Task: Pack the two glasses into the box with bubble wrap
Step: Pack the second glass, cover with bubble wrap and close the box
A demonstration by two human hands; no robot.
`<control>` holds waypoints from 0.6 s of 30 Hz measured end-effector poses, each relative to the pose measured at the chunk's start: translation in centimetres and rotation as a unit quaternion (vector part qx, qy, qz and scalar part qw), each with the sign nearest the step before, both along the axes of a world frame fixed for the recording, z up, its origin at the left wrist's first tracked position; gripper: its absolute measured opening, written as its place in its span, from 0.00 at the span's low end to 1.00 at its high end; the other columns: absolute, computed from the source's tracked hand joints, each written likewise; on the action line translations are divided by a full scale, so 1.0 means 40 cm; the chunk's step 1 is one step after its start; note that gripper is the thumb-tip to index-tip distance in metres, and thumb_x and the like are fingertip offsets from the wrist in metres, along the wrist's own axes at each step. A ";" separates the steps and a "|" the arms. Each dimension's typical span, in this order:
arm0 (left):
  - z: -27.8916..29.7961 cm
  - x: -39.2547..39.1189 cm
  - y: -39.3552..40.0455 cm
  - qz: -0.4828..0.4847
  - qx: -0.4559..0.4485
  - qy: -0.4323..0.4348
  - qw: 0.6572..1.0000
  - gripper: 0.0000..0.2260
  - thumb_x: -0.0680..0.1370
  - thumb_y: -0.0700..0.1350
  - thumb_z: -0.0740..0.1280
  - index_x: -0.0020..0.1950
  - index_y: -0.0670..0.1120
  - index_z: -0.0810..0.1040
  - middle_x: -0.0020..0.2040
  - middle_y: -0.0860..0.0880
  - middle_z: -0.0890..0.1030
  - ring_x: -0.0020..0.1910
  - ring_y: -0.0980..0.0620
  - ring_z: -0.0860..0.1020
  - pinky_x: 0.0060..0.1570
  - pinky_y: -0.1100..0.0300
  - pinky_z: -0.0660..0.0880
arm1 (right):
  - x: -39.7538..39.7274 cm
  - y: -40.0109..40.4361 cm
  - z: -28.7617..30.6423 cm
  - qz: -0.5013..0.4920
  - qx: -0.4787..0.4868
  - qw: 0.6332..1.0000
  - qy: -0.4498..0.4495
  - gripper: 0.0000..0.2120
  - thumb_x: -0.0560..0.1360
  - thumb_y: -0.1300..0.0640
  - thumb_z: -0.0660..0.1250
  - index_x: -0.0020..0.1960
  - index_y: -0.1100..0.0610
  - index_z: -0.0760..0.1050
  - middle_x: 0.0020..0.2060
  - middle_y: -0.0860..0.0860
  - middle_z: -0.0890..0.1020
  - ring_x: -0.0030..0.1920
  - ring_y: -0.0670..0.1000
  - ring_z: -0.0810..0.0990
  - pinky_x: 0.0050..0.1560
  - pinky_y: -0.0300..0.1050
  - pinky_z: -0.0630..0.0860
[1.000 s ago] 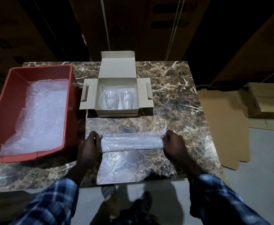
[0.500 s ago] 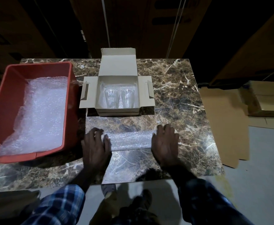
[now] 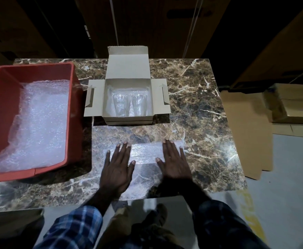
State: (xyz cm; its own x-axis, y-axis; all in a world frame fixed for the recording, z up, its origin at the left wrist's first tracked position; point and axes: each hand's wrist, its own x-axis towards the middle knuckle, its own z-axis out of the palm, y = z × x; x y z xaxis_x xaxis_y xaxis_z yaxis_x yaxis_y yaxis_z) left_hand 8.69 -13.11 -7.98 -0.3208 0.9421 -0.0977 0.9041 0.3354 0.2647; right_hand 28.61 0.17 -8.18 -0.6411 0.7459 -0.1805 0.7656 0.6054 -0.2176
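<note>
Both palms lay flat, fingers spread, left hand (image 3: 116, 169) and right hand (image 3: 176, 164) pressing a folded bubble wrap sheet (image 3: 147, 153) onto the table (image 3: 201, 108). Beyond, two glasses (image 3: 129, 105) lay in the open box (image 3: 127, 69). No writing was readable.

Marble table (image 3: 197, 97) under red bin (image 3: 1, 112), open box (image 3: 128, 121), bubble wrap sheet (image 3: 143, 153).

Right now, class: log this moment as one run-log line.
left hand: flat on bubble wrap sheet | right hand: flat on sheet | two glasses: in open box | red bin: holds more wrap
</note>
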 end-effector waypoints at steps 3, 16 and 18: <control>-0.005 -0.059 -0.033 0.054 -0.008 0.005 0.999 0.31 0.83 0.62 0.46 0.83 0.49 0.48 0.82 0.52 0.48 0.81 0.52 0.44 0.78 0.44 0.44 | 0.079 0.038 0.009 -0.047 -0.004 0.999 -0.019 0.37 0.82 0.34 0.40 0.81 0.55 0.39 0.80 0.50 0.40 0.80 0.50 0.40 0.78 0.53 0.36; 0.002 0.000 0.000 -0.068 -0.029 0.012 0.997 0.31 0.84 0.63 0.48 0.83 0.48 0.47 0.82 0.50 0.45 0.81 0.52 0.43 0.78 0.46 0.42 | 0.008 0.002 0.016 0.049 -0.006 0.999 0.017 0.34 0.82 0.38 0.48 0.81 0.58 0.54 0.80 0.52 0.54 0.79 0.50 0.53 0.77 0.52 0.44; 0.006 -0.035 -0.020 -0.054 -0.031 0.025 0.998 0.33 0.83 0.64 0.49 0.82 0.47 0.46 0.82 0.49 0.45 0.81 0.52 0.43 0.78 0.46 0.41 | 0.050 0.026 0.016 0.034 0.012 0.999 0.029 0.35 0.82 0.37 0.48 0.80 0.59 0.55 0.79 0.54 0.55 0.79 0.52 0.53 0.77 0.52 0.45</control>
